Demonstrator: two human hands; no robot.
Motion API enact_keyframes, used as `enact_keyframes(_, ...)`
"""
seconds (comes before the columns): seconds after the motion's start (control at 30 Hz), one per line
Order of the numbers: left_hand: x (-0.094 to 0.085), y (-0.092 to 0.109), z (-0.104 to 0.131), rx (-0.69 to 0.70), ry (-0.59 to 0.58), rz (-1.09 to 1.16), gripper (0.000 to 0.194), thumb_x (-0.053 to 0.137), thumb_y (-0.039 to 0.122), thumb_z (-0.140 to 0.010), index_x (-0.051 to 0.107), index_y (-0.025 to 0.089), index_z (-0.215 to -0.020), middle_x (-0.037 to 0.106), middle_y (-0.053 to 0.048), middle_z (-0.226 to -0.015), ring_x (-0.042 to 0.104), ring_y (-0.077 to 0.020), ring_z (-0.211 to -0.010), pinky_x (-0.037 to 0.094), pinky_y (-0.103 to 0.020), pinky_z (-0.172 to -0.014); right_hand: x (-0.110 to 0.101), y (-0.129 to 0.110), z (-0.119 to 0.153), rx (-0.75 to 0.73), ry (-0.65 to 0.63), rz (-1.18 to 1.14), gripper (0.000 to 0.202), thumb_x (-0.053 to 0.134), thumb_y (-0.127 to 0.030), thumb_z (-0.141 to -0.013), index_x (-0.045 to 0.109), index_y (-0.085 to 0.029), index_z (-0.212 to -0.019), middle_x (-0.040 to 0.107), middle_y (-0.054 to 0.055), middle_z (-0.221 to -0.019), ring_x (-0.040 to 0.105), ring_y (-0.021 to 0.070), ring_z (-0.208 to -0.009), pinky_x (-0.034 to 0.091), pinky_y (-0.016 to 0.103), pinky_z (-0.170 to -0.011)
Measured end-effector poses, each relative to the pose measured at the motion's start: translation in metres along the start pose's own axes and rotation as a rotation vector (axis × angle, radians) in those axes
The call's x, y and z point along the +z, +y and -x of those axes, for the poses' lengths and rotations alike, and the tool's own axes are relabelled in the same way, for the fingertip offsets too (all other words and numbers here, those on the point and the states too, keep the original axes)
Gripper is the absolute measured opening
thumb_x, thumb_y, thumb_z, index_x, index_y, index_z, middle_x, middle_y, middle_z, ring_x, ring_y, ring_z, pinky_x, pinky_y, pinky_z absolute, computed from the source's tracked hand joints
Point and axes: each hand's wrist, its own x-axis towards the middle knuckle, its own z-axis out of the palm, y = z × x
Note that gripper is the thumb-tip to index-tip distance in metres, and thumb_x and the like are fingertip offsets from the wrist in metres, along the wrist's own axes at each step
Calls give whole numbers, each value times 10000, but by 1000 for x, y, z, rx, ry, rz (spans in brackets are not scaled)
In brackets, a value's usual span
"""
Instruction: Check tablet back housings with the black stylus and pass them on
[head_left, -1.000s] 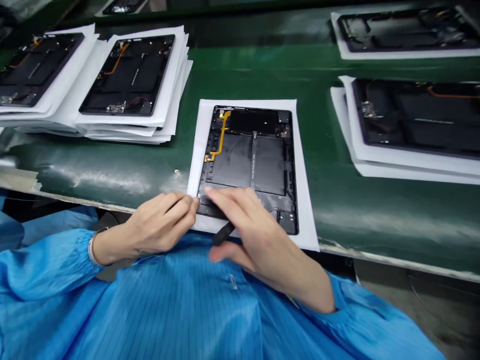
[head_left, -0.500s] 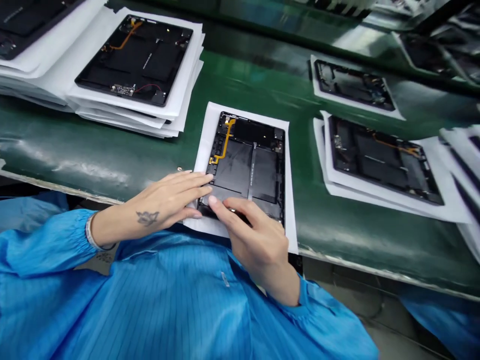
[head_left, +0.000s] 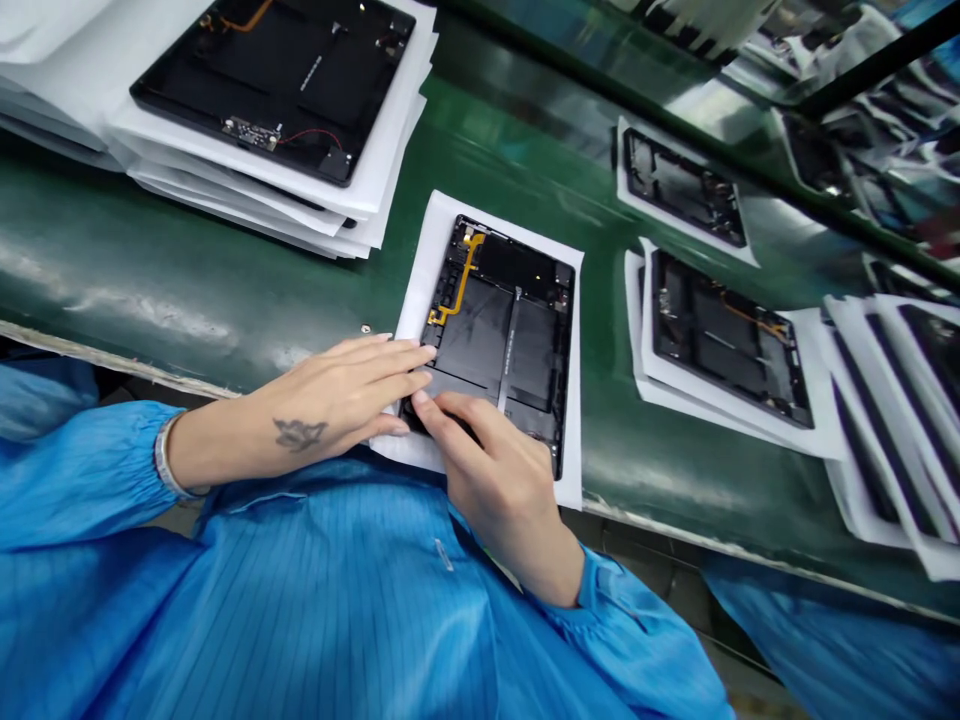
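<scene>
In the head view the left hand (head_left: 337, 395) lies flat and open, fingers stretched out, its fingertips resting on the near left corner of the opened tablet (head_left: 501, 335), which sits on a white sheet (head_left: 574, 400) on the green belt (head_left: 225, 300) just ahead of both hands. The right hand (head_left: 499, 480) is beside the left one, fingers curled loosely with the forefinger pressing on the tablet's near edge, gripping nothing visible. Beyond the left hand stands a stack of sheets (head_left: 360, 215) topped by another tablet (head_left: 277, 75), and well to the right of the right hand lie more tablets (head_left: 724, 335).

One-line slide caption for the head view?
Both hands press the near edge of an opened tablet on white paper.
</scene>
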Motion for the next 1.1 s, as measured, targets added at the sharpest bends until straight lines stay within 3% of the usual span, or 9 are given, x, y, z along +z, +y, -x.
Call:
enact_keyframes(0.1, 1, -1, 0, 1, 8, -3, 441, 453, 367, -1061, 486, 145, -1441, 438, -68, -1573, 393, -194, -1470, 275, -403, -1271, -2, 1, -1, -38, -22, 15, 260, 502, -37, -967, 657, -82, -1171, 740, 96, -1022, 667, 152, -865, 516, 251, -697)
enact_keyframes(0.27, -1, -1, -1, 5, 13, 18, 430, 462, 355, -1055, 512, 127, -1416, 481, -100, -1538, 435, -219, -1446, 321, -422, -1247, -12, 3, -12, -222, -90, 162, 233, 485, -71, -979, 681, -48, -1103, 740, 80, -909, 583, 142, -658, 434, 307, -558)
enact_keyframes(0.37, -2, -2, -2, 4, 10, 32, 436, 472, 364, -1051, 512, 133, -1419, 485, -107, -1534, 439, -224, -1444, 335, -434, -1240, -19, 6, -20, -286, -145, 191, 231, 479, -93, -993, 696, -62, -1070, 739, 73, -906, 604, 148, -693, 426, 310, -548)
enact_keyframes(0.53, -1, -3, -1, 2, 9, 36, 430, 483, 362, -1048, 510, 151, -1422, 486, -93, -1536, 444, -210, -1440, 358, -427, -1231, -26, 8, -22, -313, -171, 201, 299, 402, -85, -1017, 681, -44, -1116, 732, 93, -906, 627, 149, -750, 440, 296, -583)
enact_keyframes(0.7, 0, -1, -2, 16, 24, 9, 439, 470, 373, -1052, 510, 133, -1418, 476, -108, -1541, 432, -227, -1449, 345, -435, -1237, -24, 5, -22, -328, -143, 279, 216, 500, -123, -998, 697, -72, -1069, 740, 51, -904, 569, 132, -674, 418, 306, -545)
enact_keyframes(0.83, -3, 1, -3, 2, 26, 12, 424, 444, 351, -1061, 519, 113, -1403, 508, -127, -1512, 462, -229, -1427, 387, -425, -1210, -25, 2, -25, -317, -178, 248, 248, 465, -137, -1014, 706, -91, -1053, 728, 38, -873, 578, 128, -698, 430, 294, -562)
enact_keyframes(1.0, -3, 2, -5, 6, 39, 14, 416, 467, 342, -1054, 524, 111, -1395, 515, -138, -1504, 465, -234, -1426, 386, -441, -1209, -24, -2, -26, -282, -130, 268, 228, 497, -121, -992, 715, -127, -925, 706, 39, -842, 519, 123, -621, 374, 316, -518)
enact_keyframes(1.1, -5, 1, -5, 9, 18, 14, 439, 469, 351, -1052, 498, 115, -1422, 504, -140, -1512, 461, -242, -1428, 388, -453, -1206, -18, 5, -22, -281, -130, 224, 243, 480, -112, -996, 720, -119, -964, 711, 42, -836, 567, 133, -663, 377, 314, -533)
